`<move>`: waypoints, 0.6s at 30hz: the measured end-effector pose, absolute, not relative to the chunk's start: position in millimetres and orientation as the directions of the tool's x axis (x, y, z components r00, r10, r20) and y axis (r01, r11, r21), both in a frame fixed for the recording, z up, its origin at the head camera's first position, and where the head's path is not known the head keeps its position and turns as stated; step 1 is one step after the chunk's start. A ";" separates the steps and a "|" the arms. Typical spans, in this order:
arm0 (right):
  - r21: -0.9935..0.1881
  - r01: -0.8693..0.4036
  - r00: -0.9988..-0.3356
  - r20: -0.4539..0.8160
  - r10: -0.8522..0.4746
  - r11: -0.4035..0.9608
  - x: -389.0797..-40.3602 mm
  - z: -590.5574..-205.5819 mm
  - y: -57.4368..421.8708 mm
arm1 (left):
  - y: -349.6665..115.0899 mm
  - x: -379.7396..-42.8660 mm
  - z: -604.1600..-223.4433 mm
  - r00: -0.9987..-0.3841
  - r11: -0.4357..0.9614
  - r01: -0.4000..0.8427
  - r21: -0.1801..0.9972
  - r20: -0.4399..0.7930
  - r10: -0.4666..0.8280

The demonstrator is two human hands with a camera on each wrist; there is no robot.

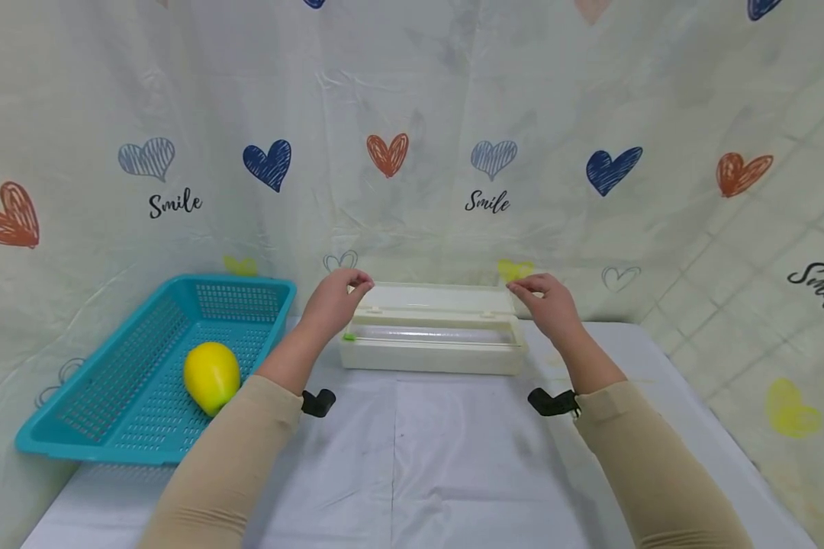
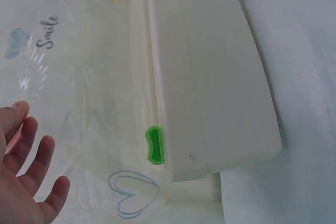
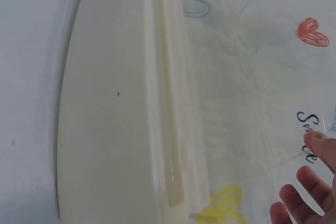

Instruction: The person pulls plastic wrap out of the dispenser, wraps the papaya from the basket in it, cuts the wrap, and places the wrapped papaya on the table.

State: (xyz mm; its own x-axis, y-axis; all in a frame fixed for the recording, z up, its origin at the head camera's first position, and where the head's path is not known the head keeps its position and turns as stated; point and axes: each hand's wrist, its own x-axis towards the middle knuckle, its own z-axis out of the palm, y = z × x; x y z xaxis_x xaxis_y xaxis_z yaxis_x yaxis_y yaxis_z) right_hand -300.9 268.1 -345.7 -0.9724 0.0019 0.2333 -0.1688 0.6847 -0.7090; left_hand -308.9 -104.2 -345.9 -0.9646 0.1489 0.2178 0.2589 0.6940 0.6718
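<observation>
A white cling film dispenser box (image 1: 432,358) stands on the table with its lid (image 1: 439,296) up and a clear roll (image 1: 432,334) inside. A green slide cutter (image 2: 155,145) sits at its left end. Above the box's left side, my left hand (image 1: 339,301) pinches cling film (image 2: 32,74) between thumb and forefinger; the film shows as bright creases in the left wrist view. My right hand (image 1: 542,301) mirrors it over the right side, thumb and forefinger pinched at the film's other corner, other fingers loosely bent. Between the hands the transparent film hardly shows.
A turquoise perforated basket (image 1: 154,335) stands at the left of the table, with a yellow mango-like fruit (image 1: 211,375) in it. A white cloth (image 1: 453,457) covers the table. Behind hangs a curtain (image 1: 426,91) printed with hearts.
</observation>
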 end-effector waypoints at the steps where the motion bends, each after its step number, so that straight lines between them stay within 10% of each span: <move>1: -0.710 -0.168 -0.973 0.231 0.001 0.684 -300.6 -344.4 268.3 | -103.9 -308.9 -345.1 -0.962 0.699 0.266 0.664 0.229 0.149; 18: -0.719 -0.173 -0.965 0.260 0.029 0.673 -296.9 -328.2 273.5 | -96.7 -303.9 -330.3 -0.927 0.713 0.340 0.613 0.348 0.143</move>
State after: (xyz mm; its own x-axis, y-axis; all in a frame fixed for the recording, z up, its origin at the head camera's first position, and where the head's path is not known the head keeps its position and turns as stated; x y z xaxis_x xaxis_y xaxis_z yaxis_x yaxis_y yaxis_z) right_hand -296.9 273.5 -328.2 -0.9653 0.0289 0.2595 -0.1732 0.6727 -0.7193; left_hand -303.9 -96.7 -330.3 -0.9266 0.1427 0.3479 0.3401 0.7127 0.6135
